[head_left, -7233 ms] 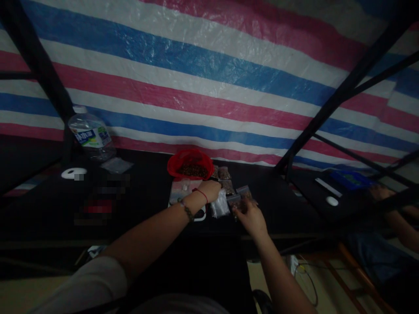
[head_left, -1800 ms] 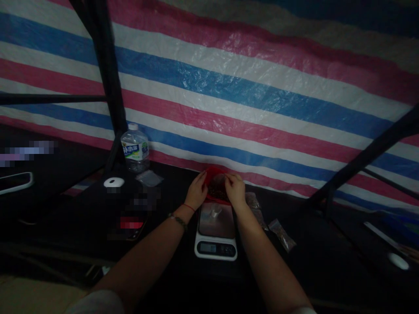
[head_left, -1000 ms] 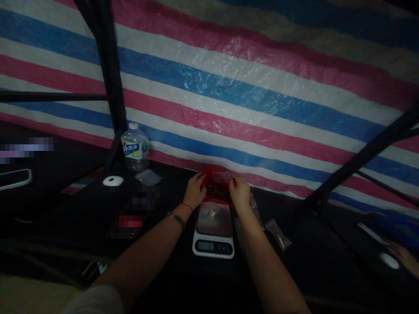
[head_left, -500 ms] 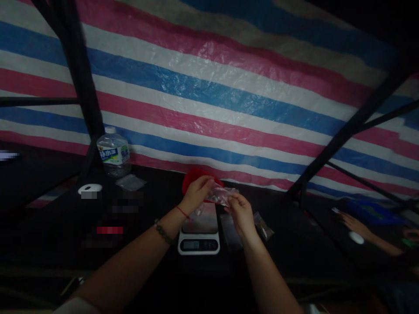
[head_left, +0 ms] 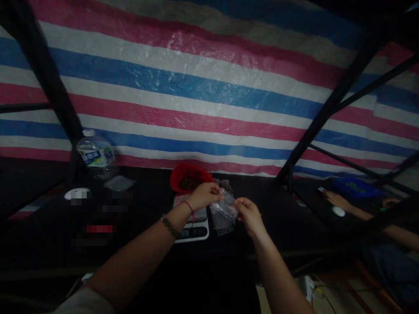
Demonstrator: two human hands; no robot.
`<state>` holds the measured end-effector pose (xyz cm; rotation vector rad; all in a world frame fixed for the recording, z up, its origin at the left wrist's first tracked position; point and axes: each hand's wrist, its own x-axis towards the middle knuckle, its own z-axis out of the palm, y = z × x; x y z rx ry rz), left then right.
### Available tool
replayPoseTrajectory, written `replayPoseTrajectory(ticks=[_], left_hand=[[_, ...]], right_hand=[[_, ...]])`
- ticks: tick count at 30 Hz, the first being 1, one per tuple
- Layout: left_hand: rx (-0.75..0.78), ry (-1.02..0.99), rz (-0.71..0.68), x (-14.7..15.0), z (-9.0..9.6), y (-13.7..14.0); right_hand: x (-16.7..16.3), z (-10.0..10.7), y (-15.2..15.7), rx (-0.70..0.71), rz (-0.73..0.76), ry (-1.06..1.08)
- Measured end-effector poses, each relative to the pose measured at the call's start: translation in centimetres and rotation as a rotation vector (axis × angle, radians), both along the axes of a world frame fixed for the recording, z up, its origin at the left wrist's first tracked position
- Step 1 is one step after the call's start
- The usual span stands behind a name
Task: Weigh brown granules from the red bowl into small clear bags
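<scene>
My left hand and right hand pinch a clear plastic bag between them, probably to spread it, beside the white rectangular scale.

Left of grip: white, metal-topped scale, partly hidden by left hand and wrist; digits too small to read. Beyond grip: brown-filled plastic pouches, partly behind crinkled clear plastic bag. Far right: co-worker's bare forearm, cut off.

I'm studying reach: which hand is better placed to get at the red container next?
Probably the left hand: it is nearer the red container, while the right hand is farther away. Both hands hold the clear plastic bag, though.
</scene>
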<state>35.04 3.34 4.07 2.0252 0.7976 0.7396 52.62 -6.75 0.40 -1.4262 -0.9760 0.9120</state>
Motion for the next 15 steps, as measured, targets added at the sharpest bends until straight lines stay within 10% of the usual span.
replayPoseTrajectory(ticks=[7, 15], left_hand=[[0.220, 0.573, -0.037, 2.6, -1.3, -0.5], [0.226, 0.654, -0.016, 4.7, -4.0, -0.5]], right_hand=[[1.9, -2.6, -1.2, -0.249, 0.235, -0.546], [1.0, -4.1, -1.2, -0.351, 0.237, -0.899]])
